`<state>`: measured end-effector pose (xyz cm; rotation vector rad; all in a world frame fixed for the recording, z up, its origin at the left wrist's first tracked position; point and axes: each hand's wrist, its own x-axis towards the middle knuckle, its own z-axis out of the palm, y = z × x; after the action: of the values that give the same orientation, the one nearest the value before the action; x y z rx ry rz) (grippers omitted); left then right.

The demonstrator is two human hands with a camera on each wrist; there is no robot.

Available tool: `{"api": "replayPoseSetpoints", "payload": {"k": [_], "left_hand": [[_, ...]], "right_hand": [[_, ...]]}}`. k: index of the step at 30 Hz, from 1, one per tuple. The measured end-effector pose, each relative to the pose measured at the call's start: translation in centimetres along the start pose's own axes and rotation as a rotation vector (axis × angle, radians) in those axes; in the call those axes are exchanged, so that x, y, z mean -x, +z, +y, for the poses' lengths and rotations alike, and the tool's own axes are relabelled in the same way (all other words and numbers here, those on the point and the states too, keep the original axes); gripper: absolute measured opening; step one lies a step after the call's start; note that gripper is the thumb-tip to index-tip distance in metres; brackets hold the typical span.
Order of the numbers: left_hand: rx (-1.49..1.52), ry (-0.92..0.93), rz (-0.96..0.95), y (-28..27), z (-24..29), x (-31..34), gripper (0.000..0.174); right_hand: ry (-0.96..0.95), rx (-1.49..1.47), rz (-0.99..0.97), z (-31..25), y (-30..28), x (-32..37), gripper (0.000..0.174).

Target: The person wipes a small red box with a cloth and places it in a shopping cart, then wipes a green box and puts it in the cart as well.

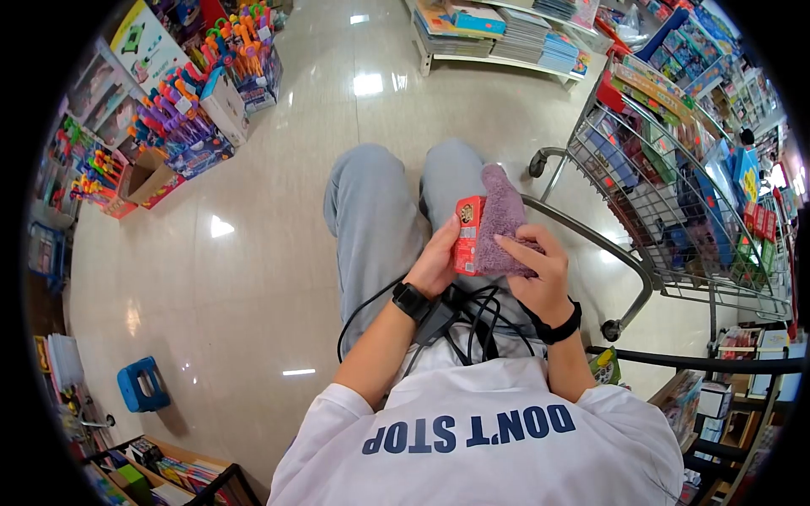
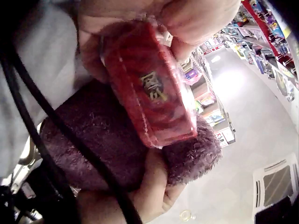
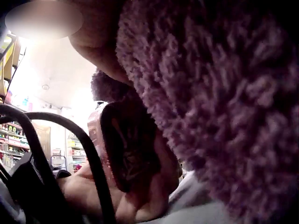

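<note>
A small red box in clear wrap (image 1: 467, 236) is gripped in my left hand (image 1: 436, 260), thumb along its near face. In the left wrist view the red box (image 2: 152, 88) shows gold characters on its side. My right hand (image 1: 540, 274) holds a fuzzy purple cloth (image 1: 504, 221) up against the box's right side, fingers bent over the cloth. The purple cloth (image 3: 219, 102) fills much of the right wrist view, its pile thick and shaggy. Both things are over the lap, above the knees.
A wire shopping cart (image 1: 629, 181) full of packaged goods stands at right. Black cables (image 1: 481, 316) lie across the lap. Boxes of colourful toys (image 1: 190, 126) stand at upper left, a blue stool (image 1: 143, 384) at lower left, and a shelf of books (image 1: 506, 38) ahead.
</note>
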<state>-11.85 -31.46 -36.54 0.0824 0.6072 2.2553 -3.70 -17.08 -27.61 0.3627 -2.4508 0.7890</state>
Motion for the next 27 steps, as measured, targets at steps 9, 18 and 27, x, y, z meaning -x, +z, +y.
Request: {"api": "replayPoseSetpoints", "payload": {"k": [9, 18, 27], "left_hand": [[0.113, -0.232, -0.203, -3.6, -1.0, -1.1, 0.051], [0.015, -0.217, -0.185, -2.0, -0.4, 0.0, 0.060], [-0.020, -0.208, -0.018, -0.6, 0.4, 0.7, 0.072]], "right_hand": [[0.207, -0.056, 0.080, 0.5, -0.5, -0.4, 0.050], [0.100, -0.065, -0.024, -1.3, 1.1, 0.1, 0.047], [0.070, -0.012, -0.075, -1.5, 1.2, 0.2, 0.046]]}}
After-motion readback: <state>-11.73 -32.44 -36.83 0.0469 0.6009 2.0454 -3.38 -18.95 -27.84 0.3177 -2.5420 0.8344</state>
